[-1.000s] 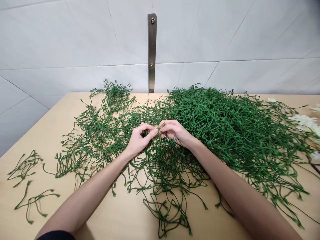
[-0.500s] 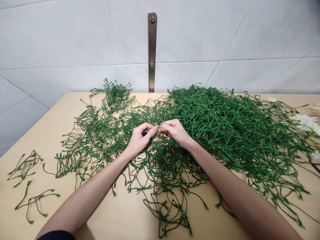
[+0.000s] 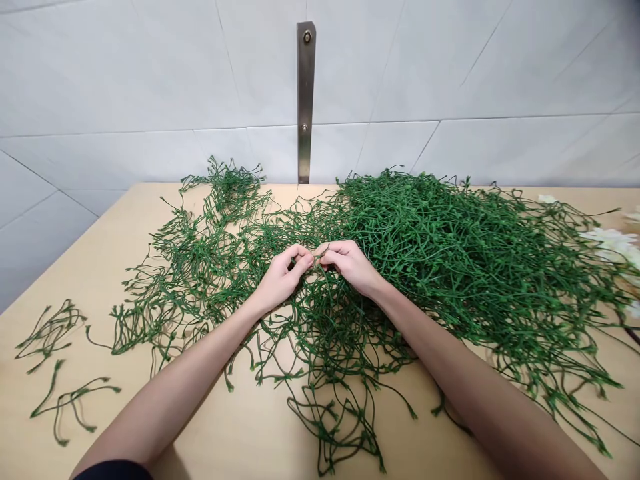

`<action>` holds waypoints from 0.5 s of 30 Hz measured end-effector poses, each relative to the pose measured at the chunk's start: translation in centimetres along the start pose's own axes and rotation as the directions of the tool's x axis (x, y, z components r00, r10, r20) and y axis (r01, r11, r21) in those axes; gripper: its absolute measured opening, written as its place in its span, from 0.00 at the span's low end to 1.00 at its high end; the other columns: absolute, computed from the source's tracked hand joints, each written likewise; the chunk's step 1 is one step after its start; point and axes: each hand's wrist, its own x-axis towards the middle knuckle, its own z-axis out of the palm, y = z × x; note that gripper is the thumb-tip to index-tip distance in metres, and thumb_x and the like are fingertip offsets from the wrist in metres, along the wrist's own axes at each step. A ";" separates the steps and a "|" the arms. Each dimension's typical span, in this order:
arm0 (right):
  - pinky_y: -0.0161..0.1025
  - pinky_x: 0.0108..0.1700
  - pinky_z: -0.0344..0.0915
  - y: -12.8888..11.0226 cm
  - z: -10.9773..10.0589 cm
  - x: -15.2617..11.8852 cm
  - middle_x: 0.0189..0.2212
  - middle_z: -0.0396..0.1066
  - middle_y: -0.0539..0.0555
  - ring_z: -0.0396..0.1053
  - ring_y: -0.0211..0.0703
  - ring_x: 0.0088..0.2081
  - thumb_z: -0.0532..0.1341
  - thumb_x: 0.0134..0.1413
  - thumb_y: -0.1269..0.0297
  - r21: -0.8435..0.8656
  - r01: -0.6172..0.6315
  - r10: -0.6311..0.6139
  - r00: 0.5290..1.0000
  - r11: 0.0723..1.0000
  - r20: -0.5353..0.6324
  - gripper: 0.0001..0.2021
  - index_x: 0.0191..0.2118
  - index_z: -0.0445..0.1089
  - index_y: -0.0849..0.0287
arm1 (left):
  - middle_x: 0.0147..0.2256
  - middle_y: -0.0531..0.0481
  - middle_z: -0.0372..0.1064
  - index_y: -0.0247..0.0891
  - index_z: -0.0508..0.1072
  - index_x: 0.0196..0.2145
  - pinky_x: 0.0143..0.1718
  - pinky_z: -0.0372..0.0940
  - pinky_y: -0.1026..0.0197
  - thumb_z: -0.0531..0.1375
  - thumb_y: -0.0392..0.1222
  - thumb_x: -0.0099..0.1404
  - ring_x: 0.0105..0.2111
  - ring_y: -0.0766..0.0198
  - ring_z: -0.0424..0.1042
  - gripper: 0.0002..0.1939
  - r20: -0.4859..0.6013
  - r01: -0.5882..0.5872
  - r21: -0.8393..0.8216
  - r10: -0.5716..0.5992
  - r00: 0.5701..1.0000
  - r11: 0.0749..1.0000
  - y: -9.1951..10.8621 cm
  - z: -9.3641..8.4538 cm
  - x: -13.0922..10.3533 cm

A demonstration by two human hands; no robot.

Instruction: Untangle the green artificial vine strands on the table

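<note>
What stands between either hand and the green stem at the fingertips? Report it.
Nothing visible: the left hand and right hand both appear to pinch the green stem, while loose stems lie below.

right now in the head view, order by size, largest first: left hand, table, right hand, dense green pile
1. Table
2. Dense green pile
3. Left hand and right hand: too alike to rank
</note>
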 end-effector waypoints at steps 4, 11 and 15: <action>0.37 0.31 0.59 0.1 -0.1 0.0 0.17 0.68 0.49 0.63 0.37 0.23 0.56 0.38 0.70 0.059 0.020 -0.021 1.000 0.998 0.014 0.08 0.22 0.74 0.59 | 0.24 0.55 0.57 0.38 0.67 0.28 0.25 0.52 0.64 0.59 0.58 0.63 0.23 0.68 0.53 0.20 -0.078 0.022 -0.101 -0.030 0.997 0.995 -0.1 -0.1 0.2; 0.36 0.30 0.58 -0.2 -0.4 0.0 0.26 0.71 0.51 0.63 0.37 0.29 0.64 0.44 0.63 0.161 -0.030 0.026 0.999 0.986 0.025 0.06 0.26 0.74 0.61 | 0.26 0.53 0.64 0.36 0.71 0.28 0.27 0.57 0.65 0.62 0.54 0.61 0.26 0.67 0.60 0.17 -0.181 -0.004 -0.085 -0.011 0.983 0.996 -0.1 0.2 0.2; 0.37 0.31 0.55 -0.4 -0.3 -0.2 0.19 0.67 0.48 0.60 0.35 0.25 0.69 0.40 0.62 0.021 -0.045 0.043 0.997 0.999 0.064 0.09 0.21 0.72 0.61 | 0.26 0.53 0.66 0.36 0.71 0.28 0.26 0.57 0.65 0.62 0.53 0.62 0.24 0.68 0.61 0.16 -0.157 -0.021 -0.054 0.012 0.988 0.998 0.1 0.4 0.0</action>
